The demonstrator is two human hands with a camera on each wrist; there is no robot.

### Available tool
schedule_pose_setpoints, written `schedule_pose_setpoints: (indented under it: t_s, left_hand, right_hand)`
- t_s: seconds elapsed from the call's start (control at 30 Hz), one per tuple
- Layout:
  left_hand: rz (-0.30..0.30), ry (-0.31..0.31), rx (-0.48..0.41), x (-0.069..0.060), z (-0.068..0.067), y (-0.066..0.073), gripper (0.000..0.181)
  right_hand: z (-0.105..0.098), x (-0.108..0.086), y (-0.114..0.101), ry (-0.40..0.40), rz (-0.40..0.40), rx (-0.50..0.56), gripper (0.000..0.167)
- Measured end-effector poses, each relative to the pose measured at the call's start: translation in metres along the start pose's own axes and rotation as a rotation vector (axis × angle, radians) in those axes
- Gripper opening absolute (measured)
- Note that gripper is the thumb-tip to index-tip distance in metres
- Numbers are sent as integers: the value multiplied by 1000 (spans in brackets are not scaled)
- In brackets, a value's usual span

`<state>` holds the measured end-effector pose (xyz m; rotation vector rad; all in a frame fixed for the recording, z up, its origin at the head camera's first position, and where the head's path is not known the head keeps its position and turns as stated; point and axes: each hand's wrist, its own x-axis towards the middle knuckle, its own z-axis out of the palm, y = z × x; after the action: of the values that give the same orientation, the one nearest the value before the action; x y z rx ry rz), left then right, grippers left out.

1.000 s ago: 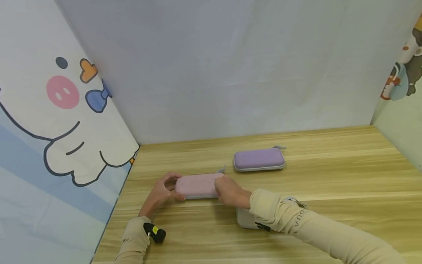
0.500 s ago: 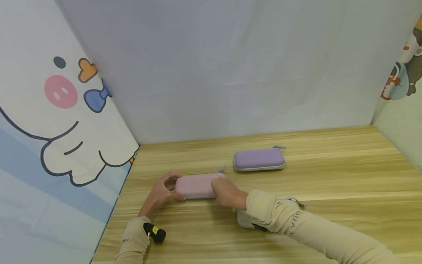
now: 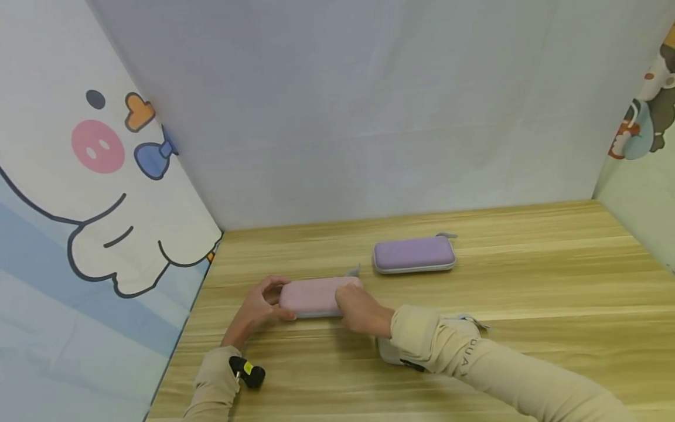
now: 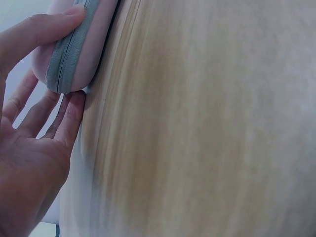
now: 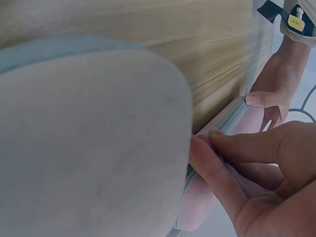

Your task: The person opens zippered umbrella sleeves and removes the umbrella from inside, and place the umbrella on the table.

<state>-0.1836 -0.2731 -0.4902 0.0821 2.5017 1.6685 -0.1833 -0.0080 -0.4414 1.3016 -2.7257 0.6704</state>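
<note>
A pink zippered pencil case lies on the wooden table, with a grey zipper band round its side. My left hand holds its left end, thumb on the zipper band and fingers round the end and far side. At the front right, my right hand pinches at the zipper with thumb and forefinger; the zipper pull itself is hidden between the fingertips. Behind that hand the zipper edges look parted in the right wrist view. A grey loop stands up at the case's back right corner.
A purple pencil case lies behind to the right. Under my right forearm is a pale grey case, partly covered, which fills the left of the right wrist view. A cloth wall borders the table's back.
My right hand has slid a little to the left along the front of the pink pencil case, uncovering more of its right end. My left hand and the cases have stayed put.
</note>
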Motion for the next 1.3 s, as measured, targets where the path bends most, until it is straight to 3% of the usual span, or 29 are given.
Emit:
schedule_pose_setpoints:
  t_s: [0.13,0.37,0.83,1.3]
  left_hand:
    - [-9,-22,-12,-3,-1,7,78]
    - [-1,-10,-2,2,-1,-5,78]
    - [1,-21,-23,1,-2,-4,79]
    - [11,-26,-43,-1,-1,-3,78]
  right_hand:
    - [-2,1,-2,-13,15,30,47]
    - [0,3,-3,-29,25,2,45]
    - [3,5,-6,-9,20,11,36]
    - [3,6,-11,-8,31,21,45]
